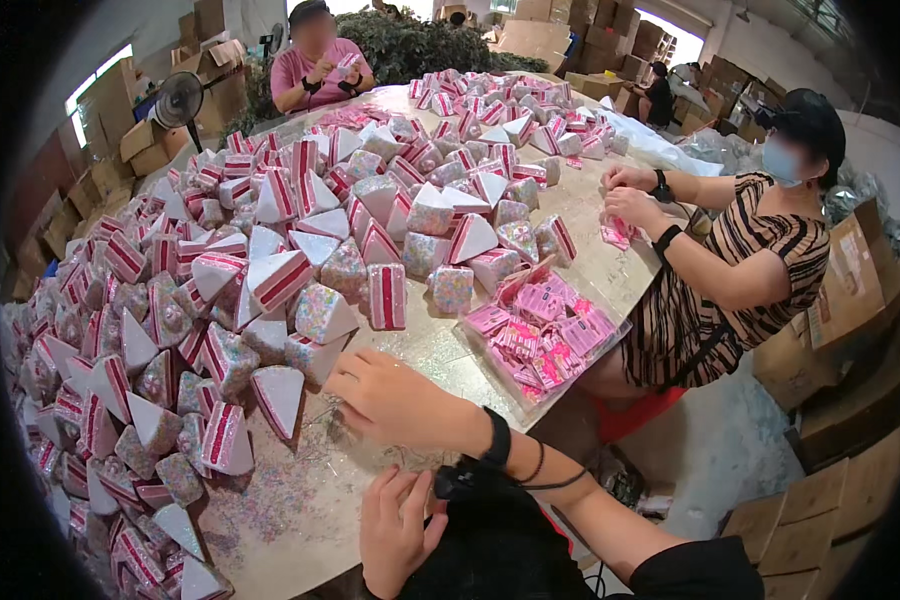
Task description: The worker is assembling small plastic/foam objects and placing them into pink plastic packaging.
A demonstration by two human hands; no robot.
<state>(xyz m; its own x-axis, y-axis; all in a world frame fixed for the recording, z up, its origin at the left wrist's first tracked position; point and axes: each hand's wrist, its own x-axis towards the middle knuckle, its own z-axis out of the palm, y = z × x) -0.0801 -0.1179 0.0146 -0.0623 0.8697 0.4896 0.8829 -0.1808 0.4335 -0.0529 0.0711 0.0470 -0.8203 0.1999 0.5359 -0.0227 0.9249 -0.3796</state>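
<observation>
Cake-slice ornaments, white with pink layers and sprinkle-covered backs, lie in a big heap across the table; one slice (278,400) rests apart near my right hand (395,395). That hand reaches leftward over the tabletop, palm down, fingers apart, holding nothing I can see. Beneath and beside it lie thin clear strands (410,437). At the table's near edge is my left hand (400,525), its fingers loosely stretched and nothing visible in them. A black band and a thin dark bracelet circle my right wrist and forearm.
A clear tray (525,385) of pink printed cards sits right of the heap. Loose sprinkles (260,510) litter the near tabletop (300,540). One co-worker (740,240) handles a pink card at the right; another (325,65) sits at the far end. Cardboard boxes (850,490) stand at the right.
</observation>
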